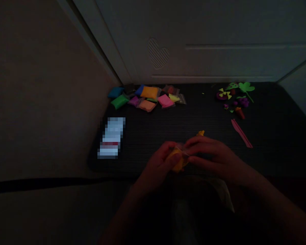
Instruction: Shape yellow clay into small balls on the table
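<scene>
At the left end of the dark table, near its edge, lies a bright phone-like rectangle, its face too pixelated to read. Beyond it, along the far left side, a loose row of small packets begins with a blue packet and a green packet, then runs right through a purple packet, a peach packet, an orange packet and a pink packet. In the near middle, the left hand has its fingers and thumb clamped on a yellow-orange packet, which sits between the two hands at the table's near edge. The right hand comes in from the right, fingers close together and fingertips at the packet's clear plastic; in this dim light I cannot tell whether they pinch it or only touch it. The step in hand looks to be working at that plastic, and a next move there would seem to call for a steady left grip and a fine pinch on the right. Just beyond the right fingers lies a yellow-orange piece. On the far right are a dark purple piece with yellow points, a reddish cone, a purple cluster and a green clover shape; nearer, a pink knife-like tool lies slantwise.
</scene>
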Available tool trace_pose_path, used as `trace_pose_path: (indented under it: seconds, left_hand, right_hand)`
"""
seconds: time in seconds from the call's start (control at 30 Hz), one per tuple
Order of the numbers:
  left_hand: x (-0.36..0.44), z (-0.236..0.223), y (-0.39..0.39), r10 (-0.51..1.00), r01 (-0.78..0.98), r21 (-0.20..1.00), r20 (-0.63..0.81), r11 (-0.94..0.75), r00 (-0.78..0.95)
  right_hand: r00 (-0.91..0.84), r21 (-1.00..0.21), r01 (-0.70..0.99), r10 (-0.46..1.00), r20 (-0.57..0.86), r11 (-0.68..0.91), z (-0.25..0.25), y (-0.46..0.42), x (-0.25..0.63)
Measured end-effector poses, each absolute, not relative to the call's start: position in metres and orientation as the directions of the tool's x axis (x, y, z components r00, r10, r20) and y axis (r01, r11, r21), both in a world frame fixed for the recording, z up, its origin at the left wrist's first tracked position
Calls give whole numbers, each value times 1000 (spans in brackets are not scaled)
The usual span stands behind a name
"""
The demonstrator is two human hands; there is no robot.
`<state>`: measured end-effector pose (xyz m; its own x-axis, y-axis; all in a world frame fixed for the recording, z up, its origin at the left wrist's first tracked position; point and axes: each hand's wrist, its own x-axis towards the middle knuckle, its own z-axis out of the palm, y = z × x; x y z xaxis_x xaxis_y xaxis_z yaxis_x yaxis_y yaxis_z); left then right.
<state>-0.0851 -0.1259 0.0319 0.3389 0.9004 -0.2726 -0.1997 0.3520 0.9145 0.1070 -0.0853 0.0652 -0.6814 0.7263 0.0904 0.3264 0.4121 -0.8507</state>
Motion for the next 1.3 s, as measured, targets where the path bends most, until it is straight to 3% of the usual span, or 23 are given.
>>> trace_pose_path:
  seconds: [0.43,0.7,0.87,1.07,1.3]
  left_hand:
    - [-81,30,-125,994,60,992,-109,108,14]
    - [-72,25,-126,985,-212,965,-167,157,-33]
    - [-71,27,-126,985,-120,980,-167,161,-46]
    - [-75,33,-128,991,83,989,-122,125,-47]
    - [-77,36,-126,999,103,994,31,-26,-45]
  right_hand:
    - [-429,-814,457,891,152,359,53,-97,105]
    - [-374,-890,400,926,58,218,50,-96,101]
    - [-407,-891,411,913,8,192,52,-94,101]
    - [-409,-832,478,910,73,281,52,-97,100]
    - [-431,-815,454,889,153,361,54,-100,98]
